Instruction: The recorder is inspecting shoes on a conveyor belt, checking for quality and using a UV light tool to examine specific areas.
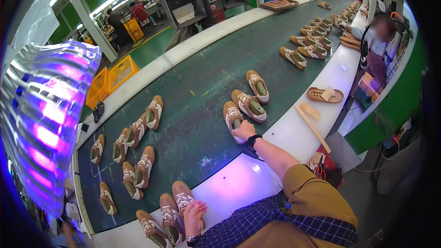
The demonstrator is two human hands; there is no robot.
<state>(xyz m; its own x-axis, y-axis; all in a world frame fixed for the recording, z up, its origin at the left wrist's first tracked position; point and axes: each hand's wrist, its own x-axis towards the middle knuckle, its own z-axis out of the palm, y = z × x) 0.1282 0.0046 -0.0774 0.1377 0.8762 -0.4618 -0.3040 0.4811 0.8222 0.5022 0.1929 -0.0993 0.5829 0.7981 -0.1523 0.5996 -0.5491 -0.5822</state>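
My right hand is closed on the heel end of a brown sneaker with white laces, on the dark green conveyor belt. Two similar sneakers, a middle one and a farther one, stand just beyond it. At the near edge, my left hand hovers over or touches the back of another brown sneaker; its fingers are loosely bent and apart, with nothing visible in them. Left of it, two more sneakers stand side by side, one close and one farther left.
Several sneakers stand on the belt's left part, more at the far right. A glowing purple-lit cover rises at left. On the white ledge lie a sole and a wooden stick. A co-worker is at right.
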